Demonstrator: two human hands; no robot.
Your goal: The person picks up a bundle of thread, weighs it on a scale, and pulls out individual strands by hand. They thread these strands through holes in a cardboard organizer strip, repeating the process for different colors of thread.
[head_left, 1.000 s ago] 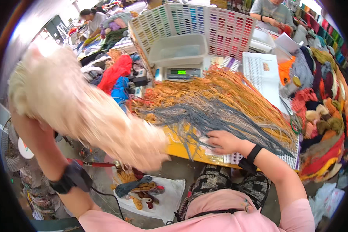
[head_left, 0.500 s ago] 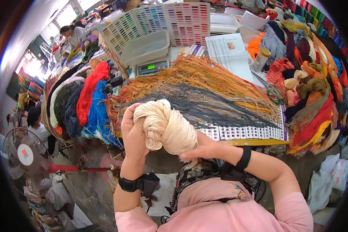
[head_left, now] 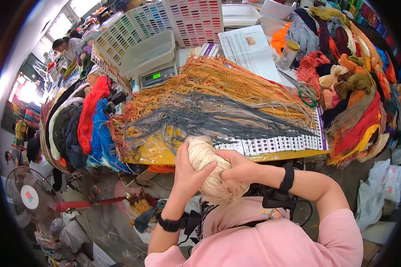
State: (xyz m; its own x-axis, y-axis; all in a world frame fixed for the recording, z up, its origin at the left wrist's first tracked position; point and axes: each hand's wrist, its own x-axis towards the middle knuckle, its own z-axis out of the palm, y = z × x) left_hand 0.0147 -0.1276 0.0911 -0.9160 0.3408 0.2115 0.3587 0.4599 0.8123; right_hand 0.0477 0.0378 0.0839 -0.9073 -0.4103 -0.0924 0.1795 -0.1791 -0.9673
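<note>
Between my hands is a twisted skein of cream yarn (head_left: 214, 178), close to my body at the table's near edge. My left hand (head_left: 189, 171) is wrapped round its left side, with the thumb lying across the front. From the right, my right hand (head_left: 236, 167) grips the skein, its thumb and fingers pressed into the strands. Just beyond lie loose grey-blue threads (head_left: 191, 113) over a wide spread of orange and rust threads (head_left: 236, 75). A card with a row of punched holes (head_left: 272, 144) runs along the table edge to the right.
Colour sample charts (head_left: 194, 20), a clear plastic tray (head_left: 149, 52) and a digital scale (head_left: 158, 76) stand at the back. Coloured skeins hang at left (head_left: 93, 111) and right (head_left: 356, 120). Green-handled scissors (head_left: 305, 93) lie at right. A fan (head_left: 30, 196) stands left; other people sit beyond.
The cream skein has come down and nearer to my body, turning more upright. My right hand has moved up from its lower end to its side; my left thumb now crosses its front.
</note>
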